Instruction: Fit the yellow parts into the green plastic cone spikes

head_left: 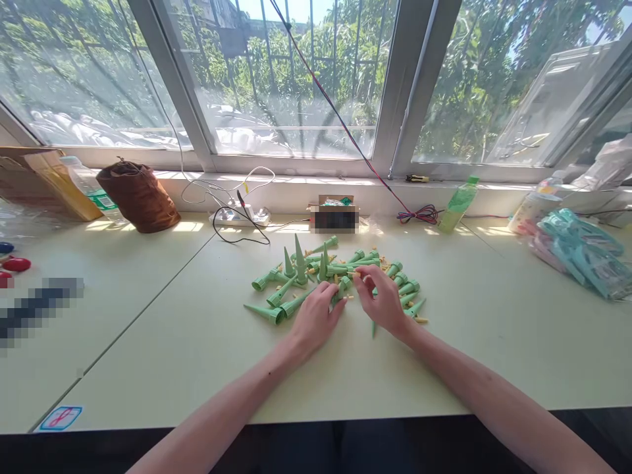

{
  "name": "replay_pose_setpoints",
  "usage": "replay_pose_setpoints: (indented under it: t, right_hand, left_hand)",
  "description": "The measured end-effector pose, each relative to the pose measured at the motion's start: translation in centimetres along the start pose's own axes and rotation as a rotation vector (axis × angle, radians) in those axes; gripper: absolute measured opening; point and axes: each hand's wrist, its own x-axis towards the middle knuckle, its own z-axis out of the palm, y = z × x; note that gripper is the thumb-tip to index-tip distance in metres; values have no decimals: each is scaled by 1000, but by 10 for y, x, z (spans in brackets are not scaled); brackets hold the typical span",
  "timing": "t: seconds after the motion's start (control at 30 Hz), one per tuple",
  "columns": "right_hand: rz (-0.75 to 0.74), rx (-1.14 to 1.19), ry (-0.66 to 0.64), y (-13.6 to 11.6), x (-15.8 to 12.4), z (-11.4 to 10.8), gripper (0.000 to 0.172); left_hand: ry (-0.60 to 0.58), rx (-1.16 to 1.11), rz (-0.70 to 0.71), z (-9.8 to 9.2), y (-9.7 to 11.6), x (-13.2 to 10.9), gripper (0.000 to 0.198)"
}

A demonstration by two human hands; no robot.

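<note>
My left hand [318,311] is closed around a green plastic watering spike [343,284], its wide collar end showing past the fingers. Just to the right, my right hand [382,301] pinches a small yellow plastic peg [354,274] between thumb and fingertips. The peg is close to the collar; whether they touch I cannot tell. Around both hands lies a loose heap of green spikes [291,307] with small yellow pegs [421,320] among them. A few spikes [299,260] stand upright, point up, behind my left hand.
At the back stand a brown drawstring bag [141,197], a power strip [241,216] with cables, a small cardboard box [334,216] and a green bottle [459,205]. Light-blue plastic packages [582,253] lie at the right. Red round objects [17,264] are at the left.
</note>
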Motion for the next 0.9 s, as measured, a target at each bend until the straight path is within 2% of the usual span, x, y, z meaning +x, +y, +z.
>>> replay_pose_setpoints:
  t: [0.23, 0.43, 0.63, 0.9]
  right_hand:
    - [-12, 9, 6, -1, 0, 0, 7]
    - [-15, 1, -1, -2, 1, -1, 7]
    - [-18, 0, -22, 0, 1, 0, 7]
    - [-47, 26, -115, -1, 0, 0, 9]
  left_hand:
    - [-20, -21, 5, 1, -1, 0, 20]
    - [65, -63, 13, 1, 0, 0, 21]
    - [163, -277, -138, -5, 3, 4, 26]
    - [194, -435, -143, -4, 2, 4, 26]
